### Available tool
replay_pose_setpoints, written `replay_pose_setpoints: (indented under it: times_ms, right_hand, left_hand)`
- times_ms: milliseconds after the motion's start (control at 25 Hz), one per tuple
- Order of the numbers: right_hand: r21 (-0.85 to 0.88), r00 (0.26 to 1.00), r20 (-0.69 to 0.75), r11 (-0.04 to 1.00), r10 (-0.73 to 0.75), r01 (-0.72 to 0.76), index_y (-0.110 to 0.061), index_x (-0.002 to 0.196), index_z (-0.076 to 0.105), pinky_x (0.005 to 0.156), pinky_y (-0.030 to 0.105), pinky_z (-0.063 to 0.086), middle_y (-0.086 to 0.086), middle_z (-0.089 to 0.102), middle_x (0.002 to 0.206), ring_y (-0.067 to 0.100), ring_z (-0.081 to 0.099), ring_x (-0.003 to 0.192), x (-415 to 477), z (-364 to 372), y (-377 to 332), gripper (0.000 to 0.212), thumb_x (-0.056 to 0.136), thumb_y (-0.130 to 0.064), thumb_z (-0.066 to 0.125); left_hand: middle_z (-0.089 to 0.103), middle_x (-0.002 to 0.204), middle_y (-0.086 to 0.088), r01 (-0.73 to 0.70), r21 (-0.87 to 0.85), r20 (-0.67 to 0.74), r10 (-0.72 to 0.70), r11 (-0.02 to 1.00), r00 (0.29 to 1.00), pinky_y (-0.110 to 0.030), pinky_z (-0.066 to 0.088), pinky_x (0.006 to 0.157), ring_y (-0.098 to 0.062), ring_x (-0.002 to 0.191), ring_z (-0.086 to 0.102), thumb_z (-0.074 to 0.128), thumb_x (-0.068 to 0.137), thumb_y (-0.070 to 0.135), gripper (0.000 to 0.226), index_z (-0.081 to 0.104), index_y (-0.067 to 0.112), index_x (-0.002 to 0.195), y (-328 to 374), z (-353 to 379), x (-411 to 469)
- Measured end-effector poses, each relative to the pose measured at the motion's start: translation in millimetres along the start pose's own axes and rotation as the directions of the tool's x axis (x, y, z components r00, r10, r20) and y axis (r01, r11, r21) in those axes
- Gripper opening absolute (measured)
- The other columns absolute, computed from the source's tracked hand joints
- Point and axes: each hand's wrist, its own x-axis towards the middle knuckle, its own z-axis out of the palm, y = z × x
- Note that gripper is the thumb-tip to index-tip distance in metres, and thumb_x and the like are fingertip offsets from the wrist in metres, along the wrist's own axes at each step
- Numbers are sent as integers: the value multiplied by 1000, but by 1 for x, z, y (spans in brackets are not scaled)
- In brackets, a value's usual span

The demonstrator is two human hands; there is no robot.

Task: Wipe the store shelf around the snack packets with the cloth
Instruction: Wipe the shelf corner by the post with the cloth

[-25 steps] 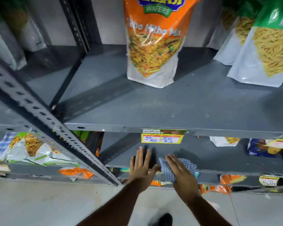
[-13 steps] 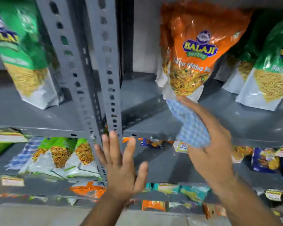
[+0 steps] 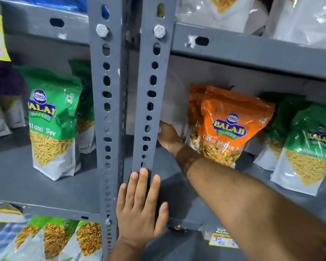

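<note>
My right hand [image 3: 168, 135] reaches deep into the grey shelf [image 3: 177, 187], at its back left corner beside the orange snack packet [image 3: 226, 129]. Only a sliver of the blue checked cloth [image 3: 160, 129] shows at the fingers; the rest is hidden under the hand. My left hand [image 3: 140, 208] rests flat with fingers spread against the front of the grey upright post [image 3: 149, 102], holding nothing. Green snack packets [image 3: 309, 147] stand to the right of the orange one.
A second slotted post [image 3: 106, 110] stands left of the first. A green sev packet [image 3: 51, 125] stands on the left bay's shelf. More packets [image 3: 55, 240] lie on the shelf below. A yellow price label [image 3: 222, 240] hangs on the shelf's front edge. Another shelf [image 3: 252, 51] is overhead.
My right hand has pushed from in front of the orange packet to the shelf's back left corner with the cloth. My left hand rose and now lies on the post. The view tilted upward.
</note>
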Motion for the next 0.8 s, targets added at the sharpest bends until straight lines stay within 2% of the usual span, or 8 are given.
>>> replay_pose_setpoints:
  times_ms: [120, 200, 280, 360, 440, 480, 640, 800]
  right_hand:
    - [-81, 995, 87, 996, 42, -35, -16, 89, 61, 74, 30, 43, 14, 73, 106, 35, 67, 97, 7, 17, 14, 11, 91, -11, 52]
    - [-44, 989, 102, 994, 104, -100, -25, 73, 50, 72, 30, 39, 12, 71, 94, 30, 65, 85, 9, 32, 23, 21, 92, -15, 52]
    - [-22, 978, 158, 991, 135, -133, -30, 67, 49, 70, 30, 39, 4, 65, 85, 24, 60, 78, 12, 44, 31, 26, 92, -24, 53]
    - [19, 962, 240, 990, 128, -136, -32, 90, 62, 74, 33, 46, 3, 70, 101, 26, 64, 91, 13, 45, 35, 8, 90, -34, 55]
    - [49, 951, 291, 992, 100, -119, -31, 129, 58, 92, 41, 52, 7, 67, 129, 31, 63, 113, 8, 36, 31, 39, 91, -38, 56]
    - [50, 948, 301, 992, 98, -118, -29, 138, 53, 99, 44, 51, 10, 62, 137, 34, 60, 120, 2, 32, 26, 47, 92, -38, 56]
    - [-65, 932, 358, 997, 65, -45, -20, 147, 43, 110, 45, 42, 14, 50, 150, 37, 50, 133, -23, 20, 7, 54, 97, -40, 52]
    - [-157, 897, 440, 981, -33, 113, -25, 156, 27, 123, 41, 17, 3, 26, 165, 26, 23, 152, -68, 7, -6, 58, 101, -31, 44]
  left_hand:
    - [14, 175, -7, -15, 18, -27, 16, 1000, 1000, -43, 11, 131, -27, 160, 16, 35, 98, 43, 70, 25, 19, 163, -1, 3, -2]
    - [14, 175, -8, -10, 35, -34, 11, 999, 999, -43, 11, 131, -27, 160, 16, 34, 98, 43, 69, 26, 19, 163, -2, 4, -2]
    - [14, 175, -8, -16, 47, -33, 18, 999, 999, -44, 11, 131, -27, 160, 16, 33, 99, 42, 68, 27, 19, 162, -1, 4, -1]
    - [14, 175, -8, -22, 39, -34, 23, 999, 999, -45, 11, 131, -27, 160, 16, 33, 99, 42, 67, 28, 20, 162, 0, 5, 0]
    - [14, 175, -8, -14, 30, -33, 15, 999, 999, -45, 11, 131, -28, 160, 15, 33, 98, 41, 67, 28, 21, 162, 1, 4, 0]
    - [14, 175, -8, -12, 30, -32, 13, 999, 999, -46, 11, 131, -28, 160, 15, 33, 98, 41, 67, 28, 21, 162, 1, 4, -1]
    - [12, 175, -10, -12, 43, -17, 13, 999, 1000, -47, 10, 131, -29, 161, 13, 32, 99, 41, 67, 27, 22, 163, 2, 3, -1]
    - [8, 175, -10, -25, 41, 4, 25, 999, 1000, -46, 8, 131, -29, 161, 9, 30, 100, 42, 64, 26, 27, 163, 1, 1, 1]
